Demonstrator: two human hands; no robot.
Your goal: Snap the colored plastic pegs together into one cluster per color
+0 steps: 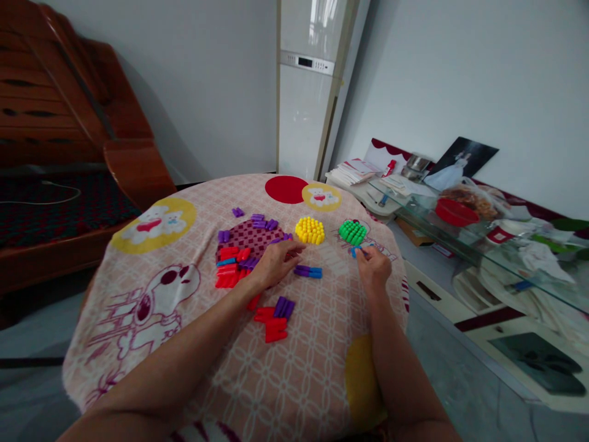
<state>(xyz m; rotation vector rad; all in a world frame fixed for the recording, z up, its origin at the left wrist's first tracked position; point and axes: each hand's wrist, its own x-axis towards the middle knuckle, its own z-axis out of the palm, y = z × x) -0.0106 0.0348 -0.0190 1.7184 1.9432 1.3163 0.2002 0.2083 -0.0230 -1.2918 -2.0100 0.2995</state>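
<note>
Pinching blue peg (356, 251) w/ right hand (373, 268); left hand (276, 263) fingers spread over purple pegs (249, 263). No legible writing.

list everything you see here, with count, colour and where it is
table cover: one, pink with cartoon prints, over the round table
yellow pegs: one packed cluster, far centre of the table
green pegs: one packed cluster, right of the yellow
red pegs: loose pile, beside the left hand; a few more nearer
purple pegs: scattered, far side of the table
blue and purple pegs: small group between the hands
wooden bench: one, brown, far left
air conditioner: one, white, back corner
glass shelf: one, cluttered, right
left hand: resting on the pegs
right hand: fingers pinching a blue peg
</note>
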